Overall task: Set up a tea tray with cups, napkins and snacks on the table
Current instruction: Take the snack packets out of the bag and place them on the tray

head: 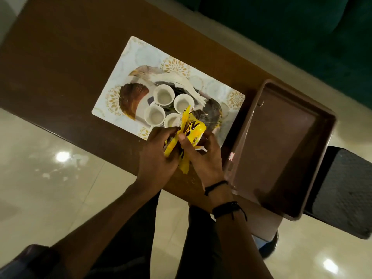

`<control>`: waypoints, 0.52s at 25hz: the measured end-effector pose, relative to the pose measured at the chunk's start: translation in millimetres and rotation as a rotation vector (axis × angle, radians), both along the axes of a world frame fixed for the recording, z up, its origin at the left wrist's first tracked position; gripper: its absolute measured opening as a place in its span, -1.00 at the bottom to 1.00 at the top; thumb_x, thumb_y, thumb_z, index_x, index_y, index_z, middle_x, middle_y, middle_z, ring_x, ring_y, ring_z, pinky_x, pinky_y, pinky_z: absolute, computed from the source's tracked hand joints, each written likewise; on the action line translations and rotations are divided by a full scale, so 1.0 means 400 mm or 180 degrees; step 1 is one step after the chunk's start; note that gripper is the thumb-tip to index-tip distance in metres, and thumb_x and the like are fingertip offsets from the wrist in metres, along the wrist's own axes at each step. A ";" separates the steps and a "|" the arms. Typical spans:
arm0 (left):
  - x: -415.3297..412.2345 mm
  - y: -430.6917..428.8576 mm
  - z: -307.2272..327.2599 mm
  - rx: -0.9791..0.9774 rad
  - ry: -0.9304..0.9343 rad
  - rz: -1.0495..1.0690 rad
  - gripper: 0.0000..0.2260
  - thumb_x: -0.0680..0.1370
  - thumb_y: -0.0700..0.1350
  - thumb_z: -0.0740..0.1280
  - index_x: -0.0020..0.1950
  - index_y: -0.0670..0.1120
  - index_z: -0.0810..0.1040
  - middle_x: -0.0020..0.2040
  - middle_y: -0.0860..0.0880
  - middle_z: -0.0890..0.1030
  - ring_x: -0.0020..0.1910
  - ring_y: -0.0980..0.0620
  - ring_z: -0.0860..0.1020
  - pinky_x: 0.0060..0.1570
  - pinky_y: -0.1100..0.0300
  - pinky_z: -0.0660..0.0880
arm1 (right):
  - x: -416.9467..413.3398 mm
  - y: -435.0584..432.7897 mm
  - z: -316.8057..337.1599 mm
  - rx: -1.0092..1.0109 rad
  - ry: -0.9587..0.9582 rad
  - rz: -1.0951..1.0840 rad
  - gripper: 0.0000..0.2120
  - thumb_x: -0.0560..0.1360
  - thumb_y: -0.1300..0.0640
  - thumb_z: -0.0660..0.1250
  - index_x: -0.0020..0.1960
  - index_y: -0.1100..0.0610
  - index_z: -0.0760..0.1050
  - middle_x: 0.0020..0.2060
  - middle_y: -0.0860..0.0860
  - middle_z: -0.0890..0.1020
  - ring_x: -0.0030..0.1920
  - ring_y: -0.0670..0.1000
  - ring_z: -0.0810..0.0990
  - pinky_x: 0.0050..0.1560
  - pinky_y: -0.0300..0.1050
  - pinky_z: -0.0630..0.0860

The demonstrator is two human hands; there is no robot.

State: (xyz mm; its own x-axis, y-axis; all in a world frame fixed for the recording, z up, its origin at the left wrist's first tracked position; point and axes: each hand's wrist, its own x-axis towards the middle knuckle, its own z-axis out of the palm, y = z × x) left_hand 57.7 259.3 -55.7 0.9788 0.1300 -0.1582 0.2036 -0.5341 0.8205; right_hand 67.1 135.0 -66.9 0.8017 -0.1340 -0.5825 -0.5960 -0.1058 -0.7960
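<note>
A patterned tea tray (130,95) lies on a pale placemat (128,57) on the brown table (60,63). Several white cups (163,95) stand clustered on the tray, empty and upright. Both hands hold a yellow snack packet (191,130) over the tray's near edge, beside the nearest cup (171,120). My left hand (157,154) pinches the packet's left side. My right hand (203,156) grips its right side, thumb on top. The packet's lower end hangs between my hands.
A brown plastic bin (281,146), with nothing inside, sits on the table's right end and reaches past its edge. A dark grey block (342,190) lies to its right. Glossy tiled floor surrounds the table, and a green sofa (302,27) stands beyond.
</note>
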 end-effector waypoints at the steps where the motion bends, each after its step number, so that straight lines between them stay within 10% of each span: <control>1: 0.003 0.007 0.001 -0.0049 -0.0016 0.0074 -0.73 0.49 -0.09 0.36 0.18 -0.06 0.55 0.01 0.02 0.60 -0.05 0.13 0.57 -0.09 0.31 0.53 | 0.006 -0.004 -0.004 -0.0037 -0.0063 -0.0011 -0.56 0.28 -0.18 0.50 0.07 -0.01 0.56 -0.08 -0.09 0.71 -0.04 -0.14 0.67 -0.01 -0.12 0.64; 6: 0.066 0.093 -0.003 -0.0408 0.0022 0.1073 -0.94 0.55 -0.11 0.32 0.01 -0.03 0.54 -0.16 0.11 0.62 -0.20 0.34 0.57 -0.21 0.51 0.43 | 0.041 -0.082 -0.017 -0.0149 -0.0102 -0.0565 -0.90 0.50 0.20 0.36 -0.03 0.17 0.63 -0.10 0.16 0.71 -0.04 0.17 0.69 0.02 0.16 0.63; 13: 0.198 0.286 -0.063 -0.0307 0.0097 0.1509 -0.77 0.54 -0.05 0.29 0.11 -0.15 0.54 -0.03 -0.15 0.63 -0.10 -0.09 0.60 -0.09 0.00 0.56 | 0.113 -0.146 -0.086 -0.0927 0.0362 -0.0638 -0.78 0.51 0.25 0.29 0.12 0.33 0.45 -0.14 0.14 0.61 -0.18 0.10 0.61 -0.11 0.00 0.56</control>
